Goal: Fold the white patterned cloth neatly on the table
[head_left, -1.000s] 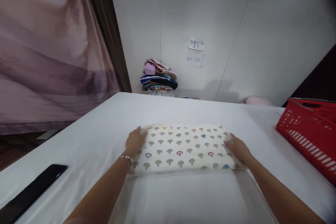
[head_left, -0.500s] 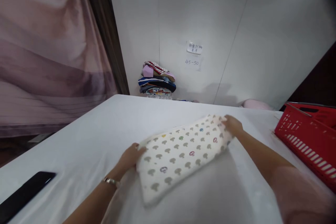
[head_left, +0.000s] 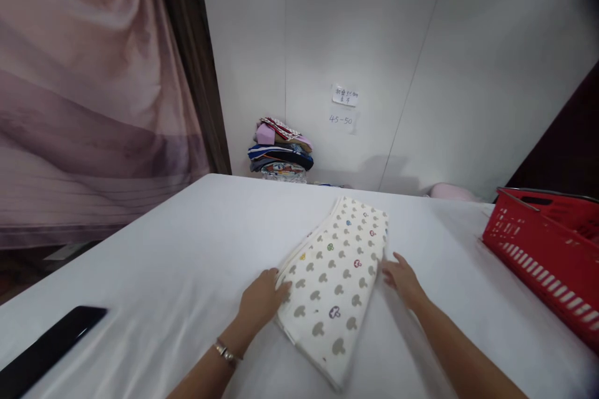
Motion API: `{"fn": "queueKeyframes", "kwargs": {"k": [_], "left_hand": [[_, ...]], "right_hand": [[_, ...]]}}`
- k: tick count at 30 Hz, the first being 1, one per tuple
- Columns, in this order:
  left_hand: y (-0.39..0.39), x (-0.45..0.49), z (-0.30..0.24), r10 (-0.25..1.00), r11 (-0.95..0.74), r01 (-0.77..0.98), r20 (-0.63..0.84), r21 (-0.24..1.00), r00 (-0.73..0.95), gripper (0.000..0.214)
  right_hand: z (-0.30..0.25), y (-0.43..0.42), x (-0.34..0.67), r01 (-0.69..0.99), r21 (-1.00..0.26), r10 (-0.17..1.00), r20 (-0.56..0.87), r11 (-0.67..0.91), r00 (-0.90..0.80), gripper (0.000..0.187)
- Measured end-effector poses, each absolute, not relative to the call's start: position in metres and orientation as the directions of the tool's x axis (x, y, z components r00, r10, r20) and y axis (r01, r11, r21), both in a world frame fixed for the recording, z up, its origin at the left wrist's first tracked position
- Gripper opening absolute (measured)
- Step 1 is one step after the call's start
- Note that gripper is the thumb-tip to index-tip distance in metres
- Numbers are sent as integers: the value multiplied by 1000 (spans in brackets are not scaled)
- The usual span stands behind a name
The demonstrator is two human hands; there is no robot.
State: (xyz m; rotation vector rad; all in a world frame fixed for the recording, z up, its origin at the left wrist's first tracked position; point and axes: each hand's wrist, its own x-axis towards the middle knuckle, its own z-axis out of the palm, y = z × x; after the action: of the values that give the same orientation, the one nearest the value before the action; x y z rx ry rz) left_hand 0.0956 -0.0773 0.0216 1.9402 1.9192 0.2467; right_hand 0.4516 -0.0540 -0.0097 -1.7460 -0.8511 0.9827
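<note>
A folded cream cloth [head_left: 337, 274] printed with small mushrooms lies on the white table [head_left: 154, 262], its long side running away from me. My left hand [head_left: 262, 300], with a bracelet at the wrist, rests against the cloth's left edge, fingers flat. At the cloth's right edge my right hand [head_left: 401, 275] touches the fabric with its fingers spread. Neither hand grips anything.
A red plastic basket [head_left: 547, 252] stands at the table's right edge. A black phone [head_left: 47, 349] lies at the near left. A stack of folded clothes [head_left: 281, 149] sits against the white wall behind the table, under paper labels [head_left: 344, 106]. A pink curtain [head_left: 88, 87] hangs at left.
The cloth has been turned from lying crosswise to lying lengthwise, away from me. My right hand swung round from its far end to its right side; my left hand stayed at its left edge.
</note>
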Motion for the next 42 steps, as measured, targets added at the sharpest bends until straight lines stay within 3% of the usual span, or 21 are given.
{"fn": "queueKeyframes", "kwargs": {"k": [3, 5, 8, 10, 14, 16, 19, 22, 24, 27, 30, 32, 35, 38, 42], "left_hand": [[-75, 102, 18, 978, 52, 904, -203, 423, 39, 35], [-77, 103, 16, 979, 68, 909, -203, 411, 19, 34], [-87, 105, 13, 982, 92, 904, -187, 417, -14, 32], [-99, 114, 9, 985, 99, 884, -169, 458, -23, 30], [-132, 158, -1, 981, 101, 753, -192, 650, 35, 23], [-148, 184, -7, 944, 127, 617, -285, 777, 164, 16], [-163, 205, -14, 935, 157, 494, -290, 855, 205, 10], [-163, 201, -18, 928, 197, 461, -316, 865, 196, 9], [-161, 193, -17, 914, 229, 457, -351, 859, 201, 10], [-159, 185, -15, 909, 241, 459, -364, 855, 202, 11], [-160, 183, -13, 910, 232, 488, -365, 842, 197, 17], [-160, 184, -13, 944, 170, 516, -289, 840, 159, 24], [-159, 186, -13, 988, 63, 533, -130, 844, 89, 27], [-157, 190, -15, 992, 53, 501, -102, 864, 72, 27], [-153, 191, -17, 990, 81, 469, -126, 879, 66, 28]], "right_hand": [[-4, -96, 423, -169, -903, 853, -430, -396, 298, 95], [-2, -108, 401, -223, -883, 871, -455, -413, 187, 88], [-6, -106, 382, -189, -893, 903, -426, -408, 60, 64], [-5, -96, 387, -169, -911, 918, -392, -377, 62, 59], [7, -76, 432, -58, -952, 888, -301, -300, 348, 75], [12, -76, 458, 29, -929, 841, -320, -369, 436, 74], [10, -98, 477, 106, -876, 827, -396, -471, 400, 77], [0, -135, 474, 99, -892, 878, -405, -440, 253, 83], [-7, -157, 468, 127, -906, 903, -371, -403, 218, 84], [-13, -180, 467, 348, -860, 912, -270, -373, 310, 85], [-12, -190, 468, 671, -683, 941, -70, -287, 331, 76], [-7, -193, 460, 806, -572, 958, 118, -149, 261, 62], [3, -195, 428, 793, -603, 958, 268, 84, 102, 39], [12, -194, 384, 620, -768, 983, 179, 158, -29, 28], [10, -190, 343, 617, -768, 985, 144, 173, -97, 25]]}}
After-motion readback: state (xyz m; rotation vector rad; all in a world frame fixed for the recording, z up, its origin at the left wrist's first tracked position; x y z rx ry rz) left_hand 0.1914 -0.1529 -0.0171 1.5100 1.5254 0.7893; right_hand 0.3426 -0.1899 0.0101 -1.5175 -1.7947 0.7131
